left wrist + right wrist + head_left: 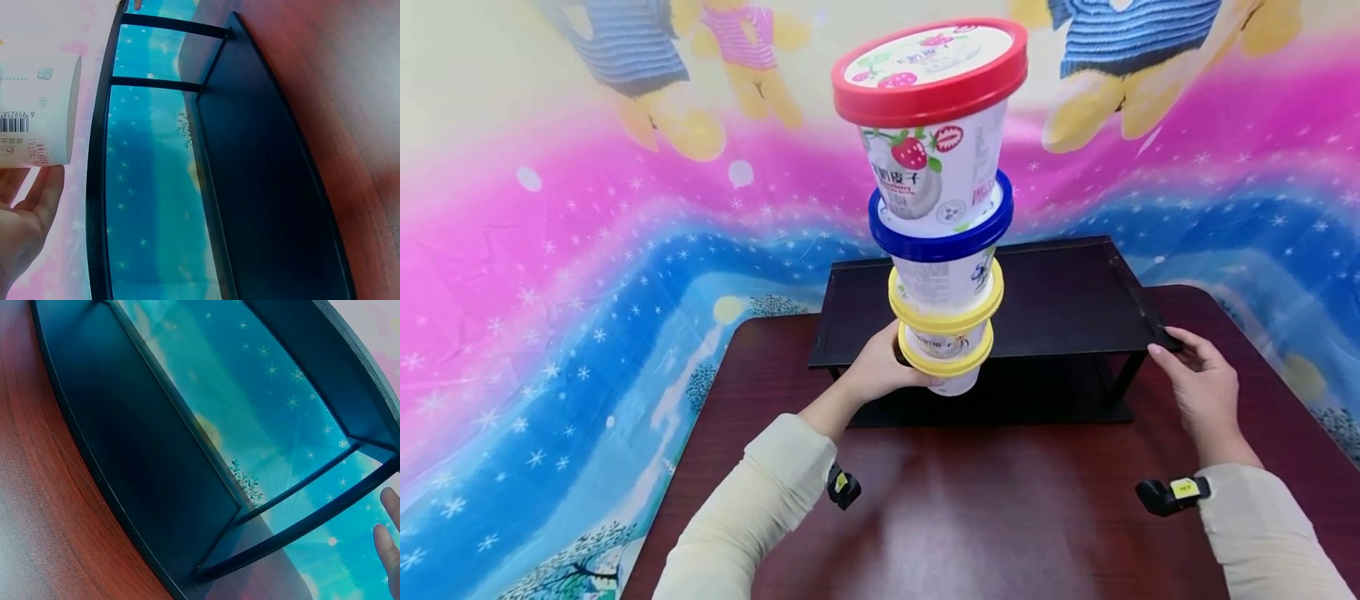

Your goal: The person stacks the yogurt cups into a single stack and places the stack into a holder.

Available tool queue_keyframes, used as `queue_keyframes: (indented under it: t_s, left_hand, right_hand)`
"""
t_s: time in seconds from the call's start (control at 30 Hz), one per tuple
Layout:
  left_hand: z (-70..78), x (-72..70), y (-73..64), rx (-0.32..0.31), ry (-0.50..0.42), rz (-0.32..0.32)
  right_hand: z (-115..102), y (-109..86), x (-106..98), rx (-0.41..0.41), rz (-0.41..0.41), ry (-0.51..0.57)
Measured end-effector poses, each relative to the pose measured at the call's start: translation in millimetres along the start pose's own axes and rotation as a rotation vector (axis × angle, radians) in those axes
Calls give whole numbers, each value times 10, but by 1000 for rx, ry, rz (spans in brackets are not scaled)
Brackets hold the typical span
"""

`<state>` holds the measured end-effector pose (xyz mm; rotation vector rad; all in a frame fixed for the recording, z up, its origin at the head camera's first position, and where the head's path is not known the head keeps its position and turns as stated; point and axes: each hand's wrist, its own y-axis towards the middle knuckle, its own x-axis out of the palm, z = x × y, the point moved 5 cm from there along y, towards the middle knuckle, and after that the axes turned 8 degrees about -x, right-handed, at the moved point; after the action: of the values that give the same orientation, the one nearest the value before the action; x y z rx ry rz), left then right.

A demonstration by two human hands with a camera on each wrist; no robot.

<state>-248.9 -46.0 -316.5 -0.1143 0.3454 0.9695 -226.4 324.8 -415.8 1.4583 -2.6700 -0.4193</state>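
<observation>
A stack of several lidded paper food tubs stands upright in the head view. On top is a red-lidded tub [925, 158] with strawberry prints, then a blue-lidded tub [940, 279], a yellow-lidded tub [936, 340] and a smaller yellow-lidded bottom tub [955, 385]. My left hand [883, 367] grips this bottom tub, thumb across its front. In the left wrist view, a tub [37, 112] with a barcode shows above the top of the black shelf [1060, 300]. My right hand [1210, 387] pinches the shelf's front right corner between thumb and fingers.
The shelf has a lower board [269, 175] and thin side posts [300, 525], and stands on a dark red wooden table [970, 508]. Behind hangs a colourful cloth backdrop [647, 275] with snowflakes and bears.
</observation>
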Motion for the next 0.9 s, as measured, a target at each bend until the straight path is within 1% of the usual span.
queue_keyframes:
  t_s: [0.13, 0.4, 0.57, 0.73, 0.9]
  left_hand:
    - [10, -19, 58, 6, -2, 4]
    - [8, -47, 171, 3, -14, 10]
    - [6, -66, 251, 11, -10, 10]
    - [-7, -82, 324, -4, -12, 12]
    - [-25, -89, 401, -4, -18, 11]
  right_hand:
    - [2, 1, -9, -4, -1, -49]
    - [7, 0, -9, -18, -23, -90]
    - [-11, -8, -4, -28, -25, -88]
    - [-15, -10, -3, -26, -12, -89]
    - [-17, -8, -4, -30, -7, -63]
